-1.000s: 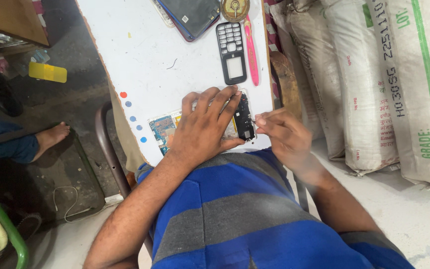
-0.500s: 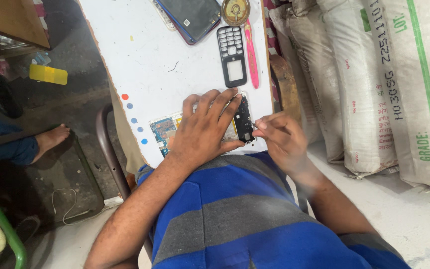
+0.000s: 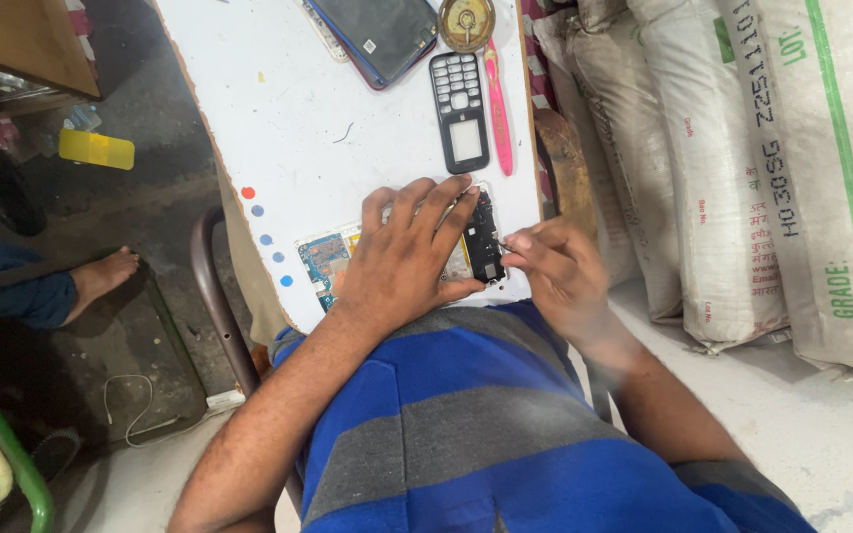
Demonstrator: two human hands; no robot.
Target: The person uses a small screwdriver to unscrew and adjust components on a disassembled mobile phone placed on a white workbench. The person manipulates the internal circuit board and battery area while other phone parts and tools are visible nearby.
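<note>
Near the white surface's (image 3: 278, 118) front edge, the left hand (image 3: 402, 262) pressed flat on a small black opened phone body (image 3: 484, 237), light and fragile, best gripped by its edges; right-hand (image 3: 560, 271) fingers pinched a thin tool.

Sacks (image 3: 733, 168): white woven, stacked leaning along the right side of the surface (image 3: 278, 109), with green stripes and dark and red print. Phone (image 3: 387, 35) at the surface's top edge: dark screen, blue-red rim, small white label near its middle. Keypad cover (image 3: 461, 111) just below it: black, with an empty rectangular screen window showing white.
</note>
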